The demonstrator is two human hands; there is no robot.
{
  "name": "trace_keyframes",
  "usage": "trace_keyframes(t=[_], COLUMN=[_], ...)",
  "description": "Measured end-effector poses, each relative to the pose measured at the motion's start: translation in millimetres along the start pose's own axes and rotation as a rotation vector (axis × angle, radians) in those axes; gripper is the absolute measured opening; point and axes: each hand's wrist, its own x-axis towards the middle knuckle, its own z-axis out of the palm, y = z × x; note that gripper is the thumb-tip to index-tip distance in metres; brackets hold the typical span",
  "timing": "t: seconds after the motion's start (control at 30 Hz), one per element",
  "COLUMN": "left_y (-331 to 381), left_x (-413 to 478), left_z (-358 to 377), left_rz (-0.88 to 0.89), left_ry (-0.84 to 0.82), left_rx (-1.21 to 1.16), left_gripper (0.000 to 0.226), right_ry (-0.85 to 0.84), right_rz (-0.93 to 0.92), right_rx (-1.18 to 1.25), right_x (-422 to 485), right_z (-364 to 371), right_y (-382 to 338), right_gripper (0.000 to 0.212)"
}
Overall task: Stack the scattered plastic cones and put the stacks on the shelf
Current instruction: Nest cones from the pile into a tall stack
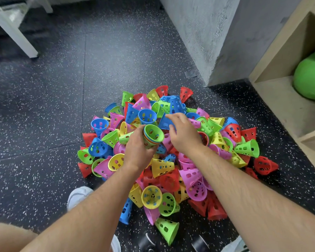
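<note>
Fingers (pixel 149 151) of our L hand (pixel 137 148) curl round a short stack of nested cones (pixel 153 136). Green one sits innermost, w/ orange, red & blue rims showing under it. We hold the stack just above the middle of the pile, mouth tipped up & away from us.

Our R hand (pixel 185 136) is just beside it, fingers loosely spread, index out over a blue cone (pixel 164 122), thumb at its near side. Can't tell if they grip it or only touch.

Under both hands lies the pile of loose cones (pixel 171 170): red, yellow, green, blue, pink, all w/ holes in the walls, lying every which way on the dark speckled floor (pixel 62 106).

Wooden shelf (pixel 280 106) stands to the R, well apart from the stack, w/ a green ball (pixel 311 75) in one compartment. Grey pillar (pixel 216 42) is behind the pile, white frame legs (pixel 16 33) far L, our white shoe (pixel 78 195) near the pile's edge.
</note>
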Motion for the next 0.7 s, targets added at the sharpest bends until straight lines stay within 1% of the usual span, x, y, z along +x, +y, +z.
trace_keyframes(t=[0.07, 0.23, 0.3, 0.37, 0.43, 0.53, 0.6, 0.7], left_y=[-2.2, -7.3, -8.8, -10.4, -11.2, -11.0, -11.3, -11.8], left_x=[1.2, 7.7, 9.6, 10.0, 10.2, 9.7, 7.0, -0.5], left_z=[2.3, 4.5, 4.8, 5.1, 5.7, 7.5, 9.8, 15.2], left_rz=[-0.01, -0.02, -0.029, -0.037, -0.045, -0.061, -0.095, -0.11], left_ry=[0.008, 0.008, 0.004, 0.005, -0.001, 0.001, -0.01, -0.012], left_rx=[0.012, 0.023, 0.025, 0.028, 0.028, -0.004, -0.005, 0.009], left_gripper=[0.066, 0.069, 0.07, 0.069, 0.068, 0.059, 0.063, 0.07], right_ry=[-0.121, -0.228, -0.259, -0.248, -0.214, -0.139, -0.045, 0.134], right_rz=[-0.002, -0.036, -0.017, 0.001, -0.005, -0.013, 0.016, 0.059], right_rx=[-0.17, -0.342, -0.402, -0.405, -0.328, -0.067, 0.113, 0.294], right_x=[13.1, 47.0, 56.9, 60.9, 59.9, 54.1, 49.7, 43.5], right_z=[3.4, 18.3, 22.3, 24.9, 25.9, 18.3, 6.2, -9.7], right_y=[5.6, 2.1, 1.4, 2.0, 3.8, 8.2, 10.4, 10.5], right_gripper=[0.05, 0.058, 0.054, 0.044, 0.035, 0.028, 0.027, 0.027])
